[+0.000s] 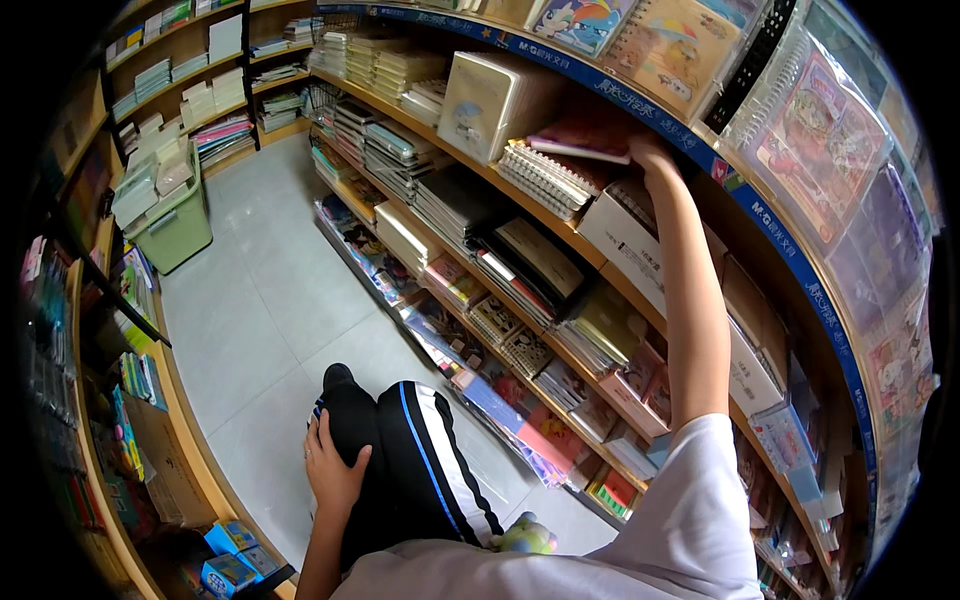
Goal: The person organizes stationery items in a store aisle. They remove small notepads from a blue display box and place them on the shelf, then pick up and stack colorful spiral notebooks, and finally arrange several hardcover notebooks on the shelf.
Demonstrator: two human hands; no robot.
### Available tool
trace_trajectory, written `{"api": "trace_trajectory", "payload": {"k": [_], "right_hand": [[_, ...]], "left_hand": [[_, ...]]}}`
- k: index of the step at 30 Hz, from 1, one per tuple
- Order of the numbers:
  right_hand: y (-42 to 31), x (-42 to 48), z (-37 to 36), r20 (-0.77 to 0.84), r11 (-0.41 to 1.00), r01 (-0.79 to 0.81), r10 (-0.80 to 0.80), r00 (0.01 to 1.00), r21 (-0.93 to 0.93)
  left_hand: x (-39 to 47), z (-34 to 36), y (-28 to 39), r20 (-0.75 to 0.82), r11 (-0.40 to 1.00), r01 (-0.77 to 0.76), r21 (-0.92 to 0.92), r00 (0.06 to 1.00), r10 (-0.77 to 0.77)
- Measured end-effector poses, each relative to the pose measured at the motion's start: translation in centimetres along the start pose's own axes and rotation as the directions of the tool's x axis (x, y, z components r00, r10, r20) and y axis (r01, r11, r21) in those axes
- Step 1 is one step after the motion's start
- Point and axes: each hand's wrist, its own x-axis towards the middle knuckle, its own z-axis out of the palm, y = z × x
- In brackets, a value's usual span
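My right hand point(651, 152) reaches deep into the upper shelf on the right, at the edge of a dark red notebook point(589, 137). Its fingers are hidden by the notebook and shadow, so its grip cannot be made out. That notebook lies tilted over a stack of spiral-bound notebooks point(544, 176). Left of the stack, pale notebooks with a cartoon cover point(469, 112) stand upright. A white cardboard box point(622, 232) sits under my right forearm. My left hand point(334, 459), with a ring on one finger, rests on my black-trousered knee, its fingers apart and holding nothing.
Curved shelves of notebooks run along the right, with a blue shelf-edge strip point(555, 60) above my right hand. A green plastic bin point(176, 229) with stacked packs stands on the grey tiled floor point(262, 300). Another shelf point(176, 397) with blue boxes point(232, 559) lines the left.
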Motion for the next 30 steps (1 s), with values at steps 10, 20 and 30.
{"api": "trace_trajectory", "payload": {"k": [10, 20, 30], "right_hand": [[-4.5, -0.7, -2.0, 0.785, 0.795, 0.361, 0.220, 0.579, -0.488], [-6.5, -3.9, -3.4, 0.855, 0.892, 0.452, -0.244, 0.457, 0.013], [-8.3, -6.8, -3.0, 0.693, 0.804, 0.594, -0.411, 0.593, -0.032]], "left_hand": [[-0.2, 0.2, -0.8, -0.072, 0.997, -0.072, 0.019, 0.995, 0.074], [-0.2, 0.5, -1.0, -0.081, 0.996, -0.089, 0.029, 0.993, 0.091], [-0.3, 0.1, -0.3, -0.050, 0.999, -0.045, 0.010, 0.998, 0.046]]}}
